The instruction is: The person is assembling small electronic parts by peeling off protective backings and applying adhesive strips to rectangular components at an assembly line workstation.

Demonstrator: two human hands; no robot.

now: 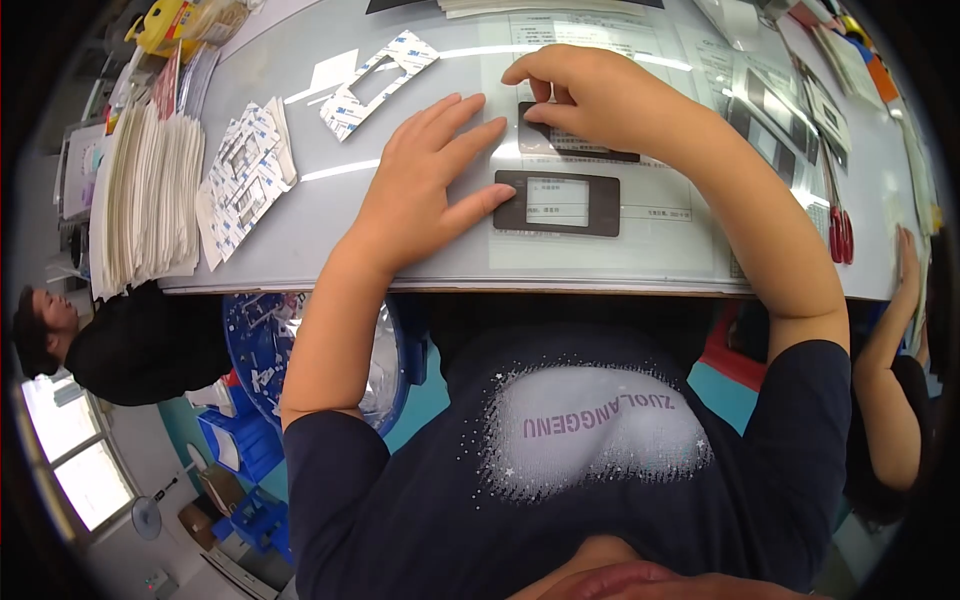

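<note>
My left hand (430, 185) lies palm down on the table with its fingers spread. Its thumb tip rests on the left end of a black rectangular frame (604, 205), which has a large window through which printed paper shows. Just beyond that frame lies a second dark panel (565, 150), partly covered by my right hand (590, 95). The right hand's fingers are bent, and its thumb and fingers come together at the panel's left end. Whatever is between them is too small or hidden to make out.
Left of my hands lie a white-and-blue patterned adhesive frame (345, 112), a pile of similar pieces (245, 180) and a tall paper stack (150, 200). Red-handled scissors (840, 235) and more dark panels (765, 115) are at right. A blue bin (240, 340) stands below the table edge. Other people sit at both sides.
</note>
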